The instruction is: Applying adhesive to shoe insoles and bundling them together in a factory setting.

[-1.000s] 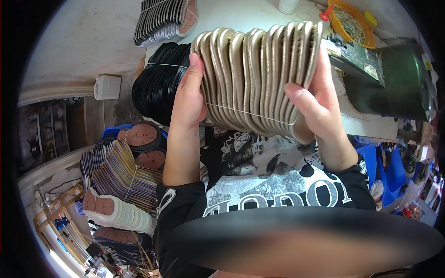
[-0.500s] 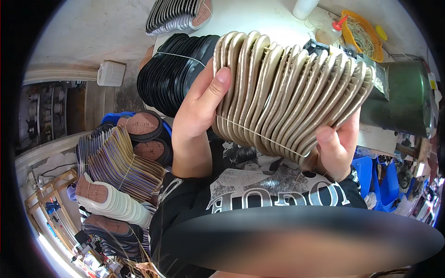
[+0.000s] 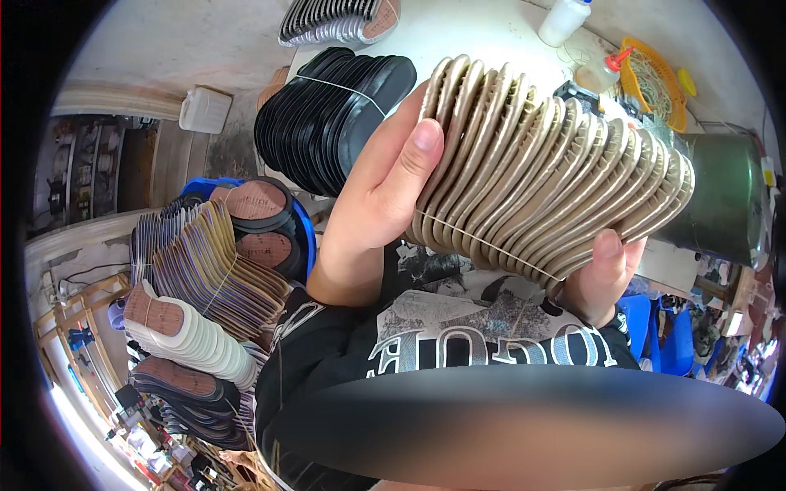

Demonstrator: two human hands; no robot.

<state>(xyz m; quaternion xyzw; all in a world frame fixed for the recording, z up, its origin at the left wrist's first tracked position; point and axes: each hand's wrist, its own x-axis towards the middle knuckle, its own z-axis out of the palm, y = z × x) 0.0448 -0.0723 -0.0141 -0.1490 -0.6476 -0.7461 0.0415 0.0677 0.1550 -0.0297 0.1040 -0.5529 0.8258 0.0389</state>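
Between my two hands is a long bundle of gold-beige insoles (image 3: pixel 524 176), stacked face to face with a thin cord around them. My left hand (image 3: pixel 393 180) presses on the bundle's left end, thumb lying over the outermost insole. At the lower right end my right hand (image 3: pixel 604 274) grips it, thumb up against the side and the other fingers mostly hidden behind. The bundle is held up above the near edge of the white table (image 3: pixel 467 29). Just beyond my left hand lies a tied bundle of black insoles (image 3: pixel 327 114).
Another striped bundle (image 3: pixel 340 20) sits at the far table edge. To the right are a white bottle (image 3: pixel 565 20), a red-tipped bottle (image 3: pixel 602 74), a yellow basket (image 3: pixel 651 78) and a dark green cylinder (image 3: pixel 720 196). Tied insole stacks (image 3: pixel 205 270) fill the left side near a blue bin (image 3: pixel 307 237).
Both hands and the beige bundle have shifted a little to the right in the picture, and the bundle's right end has tipped lower. The hold is unchanged.
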